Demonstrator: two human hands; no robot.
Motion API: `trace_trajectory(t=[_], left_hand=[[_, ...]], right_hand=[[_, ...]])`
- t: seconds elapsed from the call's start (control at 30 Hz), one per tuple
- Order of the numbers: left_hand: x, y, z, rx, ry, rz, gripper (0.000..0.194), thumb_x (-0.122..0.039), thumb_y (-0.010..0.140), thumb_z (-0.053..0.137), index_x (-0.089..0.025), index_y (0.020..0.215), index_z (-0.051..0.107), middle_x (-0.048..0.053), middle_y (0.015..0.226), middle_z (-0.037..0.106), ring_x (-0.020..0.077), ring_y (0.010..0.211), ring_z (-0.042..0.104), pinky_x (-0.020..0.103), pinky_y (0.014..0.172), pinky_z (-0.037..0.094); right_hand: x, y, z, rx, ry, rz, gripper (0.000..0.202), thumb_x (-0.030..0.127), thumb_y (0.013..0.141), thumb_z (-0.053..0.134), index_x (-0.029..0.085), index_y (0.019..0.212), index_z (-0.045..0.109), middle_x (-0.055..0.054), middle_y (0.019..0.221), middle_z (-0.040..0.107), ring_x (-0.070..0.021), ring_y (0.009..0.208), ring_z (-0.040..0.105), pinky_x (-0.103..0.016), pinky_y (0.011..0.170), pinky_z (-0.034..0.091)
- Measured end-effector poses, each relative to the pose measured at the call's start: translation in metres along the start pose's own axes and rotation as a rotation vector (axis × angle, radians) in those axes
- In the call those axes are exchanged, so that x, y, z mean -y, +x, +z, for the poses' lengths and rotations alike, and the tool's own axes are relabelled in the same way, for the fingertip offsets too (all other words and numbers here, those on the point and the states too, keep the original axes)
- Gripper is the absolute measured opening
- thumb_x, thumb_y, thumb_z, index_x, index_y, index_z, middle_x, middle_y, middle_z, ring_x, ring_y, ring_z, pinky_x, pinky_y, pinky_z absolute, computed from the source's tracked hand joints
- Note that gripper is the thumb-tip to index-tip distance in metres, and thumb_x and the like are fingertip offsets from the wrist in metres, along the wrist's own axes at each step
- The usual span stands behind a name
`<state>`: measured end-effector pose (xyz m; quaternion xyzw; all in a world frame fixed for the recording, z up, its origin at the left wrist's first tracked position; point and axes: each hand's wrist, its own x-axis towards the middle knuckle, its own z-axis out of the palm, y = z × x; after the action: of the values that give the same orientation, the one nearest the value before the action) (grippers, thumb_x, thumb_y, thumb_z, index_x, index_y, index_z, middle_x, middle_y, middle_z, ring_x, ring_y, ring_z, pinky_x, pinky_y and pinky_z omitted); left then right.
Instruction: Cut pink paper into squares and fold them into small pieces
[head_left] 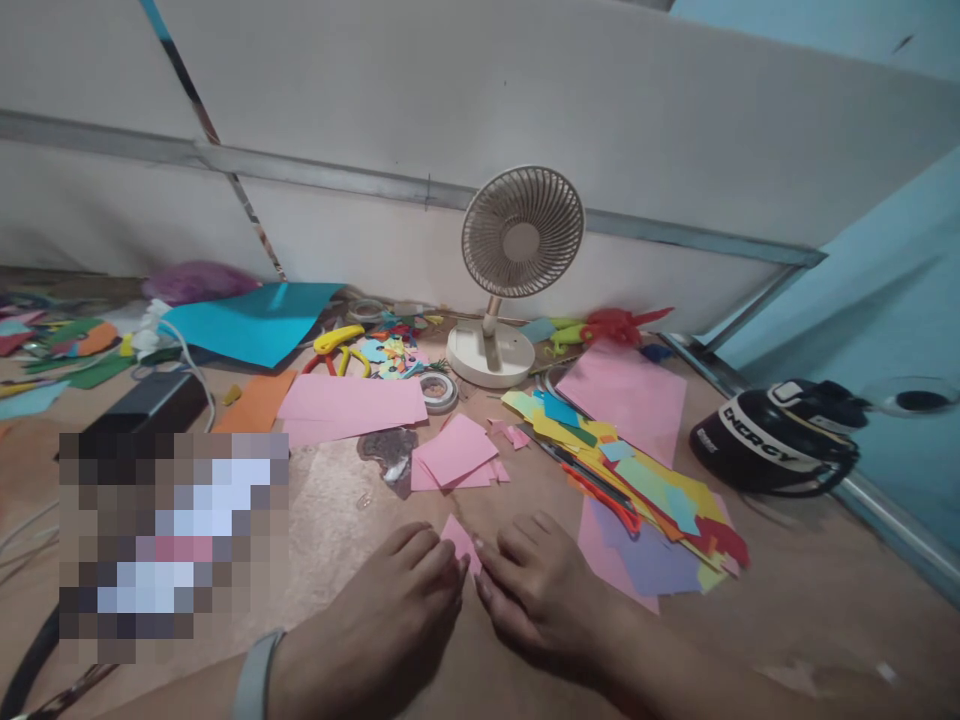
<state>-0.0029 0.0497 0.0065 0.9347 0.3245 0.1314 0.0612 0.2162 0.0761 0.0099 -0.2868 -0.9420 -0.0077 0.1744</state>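
A small pink paper piece [459,540] is held between my two hands at the front middle of the table. My left hand [397,595], with a light band at its wrist, pinches the paper's left side, fingers curled. My right hand [536,585] pinches its right side between thumb and forefinger. The paper's lower part is hidden by the fingers. Just beyond lie stacked pink paper pieces [459,452], and a roll of tape [438,392] is behind them.
A fan [491,360] stands at the back. Coloured papers [652,490] and orange-handled scissors [611,500] lie right, beside a black jug [772,440]. Yellow-handled scissors [339,340], a blue sheet [255,322] and a black box [150,400] are left.
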Motion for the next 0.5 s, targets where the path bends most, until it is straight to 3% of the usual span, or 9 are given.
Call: trace_trajectory(t=[0.2,0.33,0.5], left_hand=[[-0.002,0.004,-0.008,0.019,-0.002,-0.013,0.014,-0.009,0.088,0.055,-0.017,0.097,0.060,0.004,0.094,0.061,0.0228,0.083,0.051,0.039,0.080,0.042],[-0.002,0.004,-0.009,-0.008,-0.020,-0.004,0.018,-0.007,0.082,0.056,-0.018,0.095,0.060,0.005,0.094,0.062,0.0236,0.084,0.052,0.040,0.080,0.043],[-0.001,0.002,-0.005,-0.048,-0.009,0.008,0.019,-0.006,0.085,0.053,-0.019,0.097,0.059,0.004,0.093,0.061,0.0227,0.084,0.052,0.039,0.081,0.042]], right_hand=[[0.003,-0.014,-0.013,-0.042,0.048,0.006,0.020,0.021,0.094,0.048,0.014,0.097,0.066,-0.006,0.078,0.062,-0.0203,0.070,0.048,-0.035,0.065,0.029],[0.002,-0.004,-0.009,-0.043,0.108,0.088,0.021,0.024,0.094,0.048,0.016,0.093,0.067,-0.007,0.077,0.060,-0.0202,0.072,0.051,-0.034,0.066,0.033],[0.000,0.000,-0.004,-0.040,0.108,0.061,0.023,0.023,0.093,0.048,0.016,0.099,0.069,-0.006,0.075,0.058,-0.0201,0.069,0.048,-0.034,0.065,0.033]])
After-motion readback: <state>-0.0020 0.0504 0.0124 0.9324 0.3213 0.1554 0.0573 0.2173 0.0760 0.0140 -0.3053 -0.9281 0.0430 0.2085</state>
